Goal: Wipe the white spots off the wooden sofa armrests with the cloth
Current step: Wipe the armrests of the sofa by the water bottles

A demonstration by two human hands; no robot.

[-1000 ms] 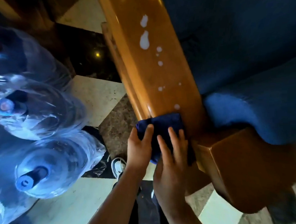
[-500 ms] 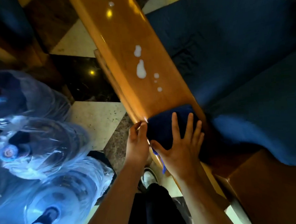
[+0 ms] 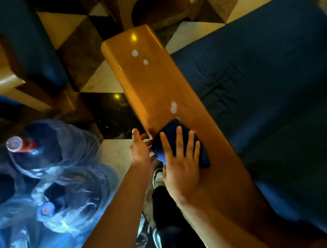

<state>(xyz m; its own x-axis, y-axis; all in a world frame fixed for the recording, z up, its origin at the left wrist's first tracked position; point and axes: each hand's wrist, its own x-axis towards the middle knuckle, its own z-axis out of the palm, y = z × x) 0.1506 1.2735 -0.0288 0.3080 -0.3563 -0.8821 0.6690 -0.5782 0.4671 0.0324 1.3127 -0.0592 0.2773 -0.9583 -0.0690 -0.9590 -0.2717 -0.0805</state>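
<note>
A glossy wooden sofa armrest (image 3: 157, 83) runs from the upper middle down to the lower right. A dark blue cloth (image 3: 168, 134) lies folded on it. My right hand (image 3: 180, 160) presses flat on the cloth, fingers spread. Just beyond the cloth sits a white spot (image 3: 173, 107). Two smaller white spots (image 3: 134, 53) (image 3: 145, 62) lie near the armrest's far end. My left hand (image 3: 139, 148) rests against the armrest's left edge beside the cloth, fingers apart.
The blue sofa seat cushion (image 3: 265, 87) fills the right side. Several large plastic-wrapped water jugs (image 3: 49, 155) stand on the tiled floor at the left. Another wooden chair with a blue cushion (image 3: 18, 64) is at the upper left. My shoes show below the armrest.
My right hand has pushed the cloth farther along the armrest. The small spots near the cloth are gone. The view has tilted up, showing the armrest's far end.
</note>
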